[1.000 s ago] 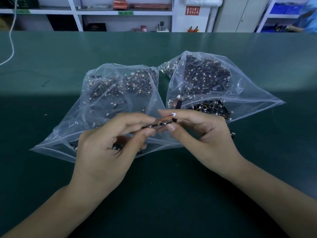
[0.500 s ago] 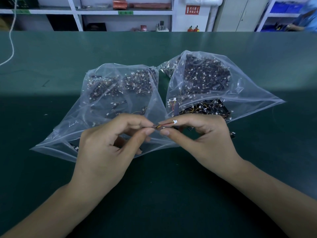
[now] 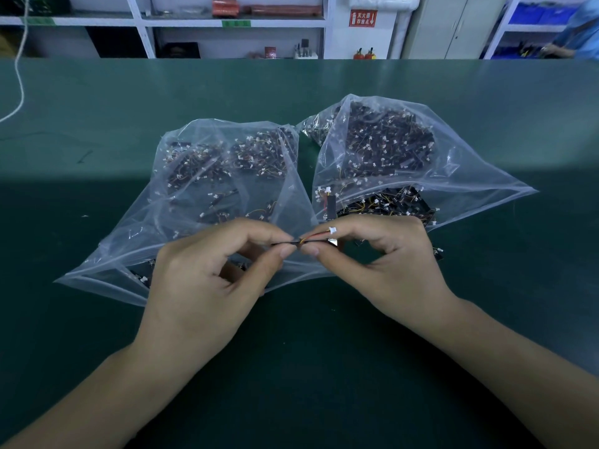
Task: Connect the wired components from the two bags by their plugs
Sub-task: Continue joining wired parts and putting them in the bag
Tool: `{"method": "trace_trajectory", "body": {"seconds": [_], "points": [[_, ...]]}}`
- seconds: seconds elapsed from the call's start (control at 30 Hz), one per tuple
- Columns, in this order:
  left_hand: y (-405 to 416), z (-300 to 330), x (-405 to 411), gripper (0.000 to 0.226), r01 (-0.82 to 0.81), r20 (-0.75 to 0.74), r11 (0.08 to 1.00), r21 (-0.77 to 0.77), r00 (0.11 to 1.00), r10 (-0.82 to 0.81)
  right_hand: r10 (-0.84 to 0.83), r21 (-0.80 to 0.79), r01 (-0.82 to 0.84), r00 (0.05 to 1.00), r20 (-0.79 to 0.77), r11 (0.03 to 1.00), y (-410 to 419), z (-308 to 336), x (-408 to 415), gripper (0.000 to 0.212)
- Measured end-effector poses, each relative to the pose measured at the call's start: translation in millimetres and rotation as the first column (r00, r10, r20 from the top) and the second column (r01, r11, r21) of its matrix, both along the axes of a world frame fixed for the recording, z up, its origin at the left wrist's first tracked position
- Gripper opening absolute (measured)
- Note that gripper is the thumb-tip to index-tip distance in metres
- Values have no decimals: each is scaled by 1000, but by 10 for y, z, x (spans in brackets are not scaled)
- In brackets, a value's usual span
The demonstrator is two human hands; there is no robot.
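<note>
Since the earlier frames the two hands have drawn closer, until their fingertips nearly meet, and the white plug that stood clear above the right forefinger now lies low along it. The left hand [image 3: 207, 283] pinches the dark, thin end of a component [image 3: 285, 244] between thumb and forefinger, the other fingers curled under. The right hand [image 3: 382, 264] pinches the other piece the same way; its red and yellow wires [image 3: 316, 237] run along the forefinger to the plug [image 3: 332, 230] sitting on top of that finger. Holding each part right at its tip likely gives the control needed to line up such small connectors, and the hands work low over the near mouths of the bags so that parts are within reach. Whether the two pieces are already mated I cannot tell; the joint is hidden between the fingertips.

Beyond the hands lie two clear plastic bags on the green desk [image 3: 97, 319], side by side around its middle. The left bag [image 3: 201, 189] holds small dark parts with thin wires and white plugs, in loose clusters towards its far end. The right bag [image 3: 405, 157] is fuller, with a dense heap of similar parts at its far end and more spilling at its open near mouth, where one dark part with a white plug [image 3: 329, 200] stands upright.
</note>
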State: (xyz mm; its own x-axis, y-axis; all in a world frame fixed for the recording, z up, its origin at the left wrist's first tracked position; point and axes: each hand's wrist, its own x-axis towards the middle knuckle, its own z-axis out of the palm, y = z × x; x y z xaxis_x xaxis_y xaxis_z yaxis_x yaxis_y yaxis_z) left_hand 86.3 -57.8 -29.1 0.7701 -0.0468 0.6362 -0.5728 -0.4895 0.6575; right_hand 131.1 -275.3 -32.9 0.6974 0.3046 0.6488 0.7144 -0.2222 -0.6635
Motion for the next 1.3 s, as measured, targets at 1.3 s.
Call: {"method": "trace_trajectory", "body": {"seconds": [1.3], "points": [[10, 17, -17, 25, -1, -41, 998, 70, 999, 3, -340, -297, 394, 915, 219, 870, -536, 15, 480, 8]]}}
